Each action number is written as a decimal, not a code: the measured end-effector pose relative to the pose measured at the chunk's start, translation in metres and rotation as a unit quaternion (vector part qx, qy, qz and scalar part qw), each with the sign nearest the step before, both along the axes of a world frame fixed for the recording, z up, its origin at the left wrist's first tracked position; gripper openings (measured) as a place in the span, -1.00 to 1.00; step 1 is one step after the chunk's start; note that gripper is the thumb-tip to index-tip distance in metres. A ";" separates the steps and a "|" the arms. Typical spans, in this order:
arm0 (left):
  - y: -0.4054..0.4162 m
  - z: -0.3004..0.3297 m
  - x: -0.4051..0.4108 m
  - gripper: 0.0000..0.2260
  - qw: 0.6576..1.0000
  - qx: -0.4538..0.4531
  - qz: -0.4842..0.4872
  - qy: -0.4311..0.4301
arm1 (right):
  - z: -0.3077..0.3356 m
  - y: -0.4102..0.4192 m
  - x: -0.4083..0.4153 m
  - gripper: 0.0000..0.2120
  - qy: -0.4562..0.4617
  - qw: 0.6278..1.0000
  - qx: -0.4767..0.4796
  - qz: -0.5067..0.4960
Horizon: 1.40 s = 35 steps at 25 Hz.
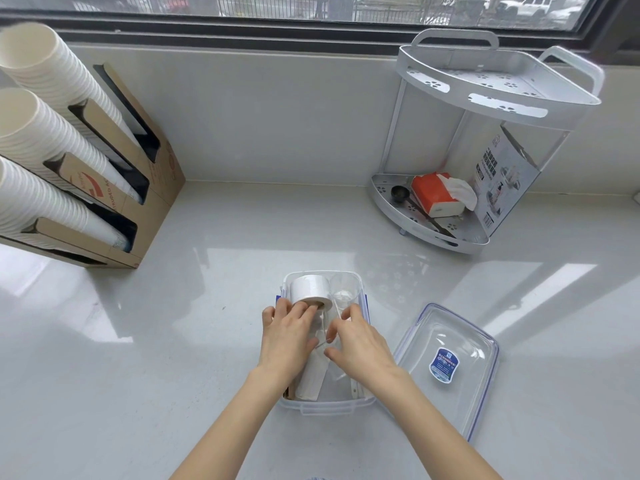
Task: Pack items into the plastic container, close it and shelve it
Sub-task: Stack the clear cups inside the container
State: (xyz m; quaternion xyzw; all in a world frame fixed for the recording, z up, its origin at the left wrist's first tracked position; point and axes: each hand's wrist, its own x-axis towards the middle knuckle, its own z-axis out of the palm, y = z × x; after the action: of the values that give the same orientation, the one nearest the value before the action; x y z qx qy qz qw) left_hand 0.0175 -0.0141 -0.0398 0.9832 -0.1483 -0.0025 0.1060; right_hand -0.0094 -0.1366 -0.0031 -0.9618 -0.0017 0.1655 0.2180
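Glossy white countertop (214,271) below window. Head view: clear rectangular plastic container (325,405) at near edge, centre, open. Inside: white tape roll (310,289) at far left corner, small clear plastic cup (343,289) beside it at far right, white rolled bag (311,381) along left wall. Left hand (285,337) over container, fingers extended, tips touching tape roll. Right hand (360,342) beside it, fingers curled, pinching thin clear item; unclear what. Clear lid with blue label (446,365) flat on countertop, just right of container. White two-tier corner rack (485,150) at far right holds orange tissue pack (433,194), black scoop (398,192). Cardboard dispenser with white paper cup stacks (69,150) at left edge.
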 end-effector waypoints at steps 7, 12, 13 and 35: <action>0.013 0.008 -0.004 -0.57 0.975 -0.217 0.034 0.027 | 0.008 -0.015 -0.008 -0.96 -0.018 0.989 0.145 -0.039; 0.025 0.019 -0.012 -0.55 0.937 -0.342 0.069 0.031 | 0.023 -0.026 -0.013 -0.83 -0.011 0.966 0.249 -0.067; 0.027 0.020 -0.015 -0.56 0.932 -0.351 0.081 0.032 | 0.027 -0.029 -0.014 -0.83 -0.013 0.961 0.266 -0.074; 0.023 0.023 -0.036 -0.62 0.915 -0.391 0.082 0.052 | 0.037 -0.020 0.007 -0.85 -0.091 0.960 0.263 -0.034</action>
State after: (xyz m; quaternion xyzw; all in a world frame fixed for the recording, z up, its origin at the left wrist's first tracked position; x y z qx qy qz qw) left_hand -0.0188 0.0090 -0.0173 0.8704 -0.0508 0.0132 0.4895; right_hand -0.0024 -0.1569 0.0340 -0.8810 -0.0323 0.0633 0.4678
